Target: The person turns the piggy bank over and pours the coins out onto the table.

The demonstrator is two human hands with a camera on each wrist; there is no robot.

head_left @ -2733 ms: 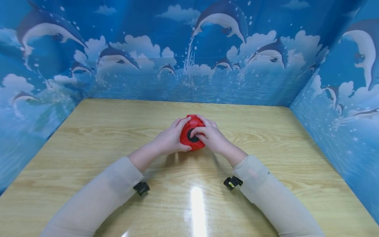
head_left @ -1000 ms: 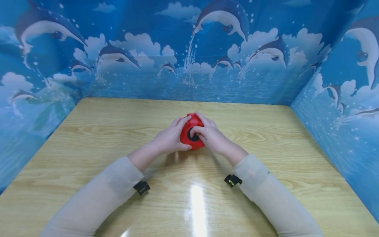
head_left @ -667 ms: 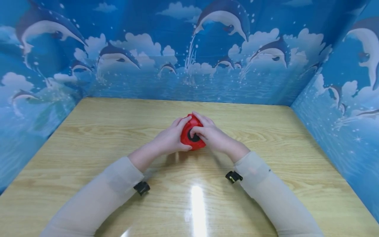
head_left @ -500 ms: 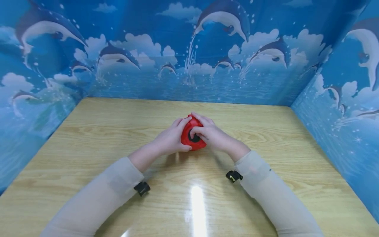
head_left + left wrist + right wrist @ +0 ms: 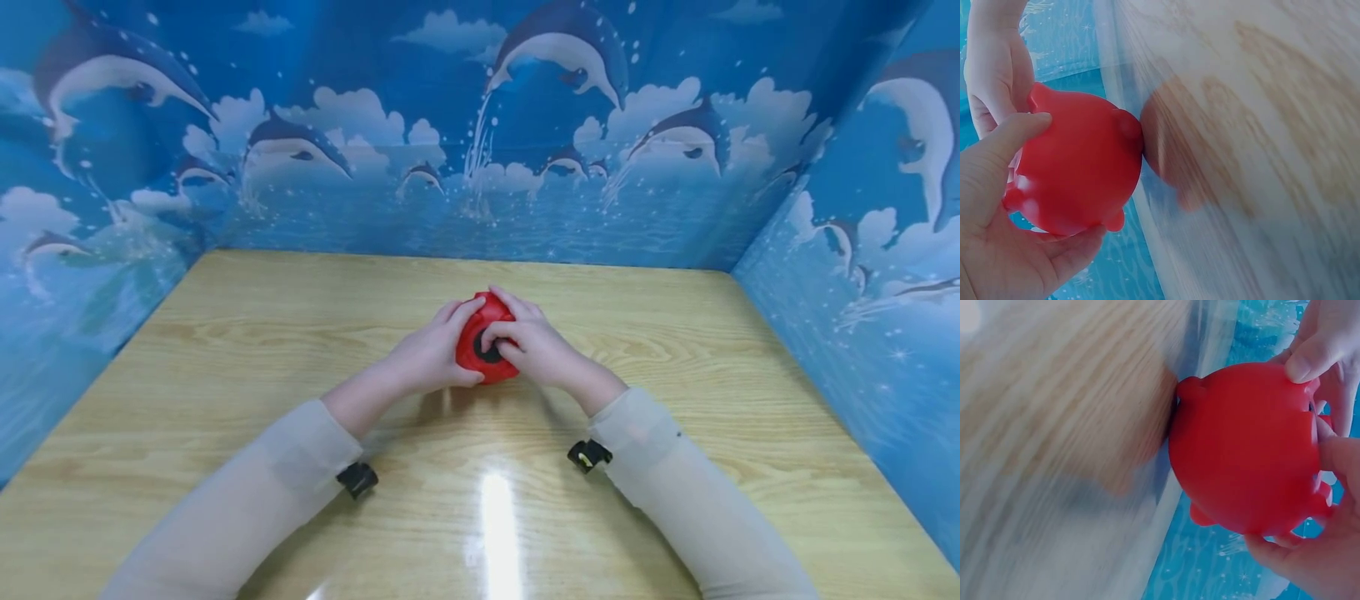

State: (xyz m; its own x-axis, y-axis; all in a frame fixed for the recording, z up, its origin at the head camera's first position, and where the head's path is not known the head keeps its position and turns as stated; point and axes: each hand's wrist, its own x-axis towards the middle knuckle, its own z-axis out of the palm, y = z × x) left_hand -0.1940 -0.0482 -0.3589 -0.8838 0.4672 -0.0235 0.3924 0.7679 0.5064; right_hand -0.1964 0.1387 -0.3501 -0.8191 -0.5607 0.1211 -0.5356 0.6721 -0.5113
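Apparently, the right hand [image 5: 542,347], fingers curled, works atop the red toy [image 5: 492,312]; the left hand [image 5: 427,351], gripping its side, should brace next.

A screened-off table space, kind of building not clear.
Beneath the left hand [image 5: 429,354] and right hand [image 5: 540,346], a wood-grain table [image 5: 675,358]; beyond and beside them, blue dolphin-printed backdrop [image 5: 337,212].

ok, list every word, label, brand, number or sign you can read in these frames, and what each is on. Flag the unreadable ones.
Readable text: none.
Too small to read: yellow mark on the black device at the right wrist; can't tell if it's lettering.
Red round object: none visible, though hands hide part of it.
Backdrop: dolphins and clouds, no lettering seen.
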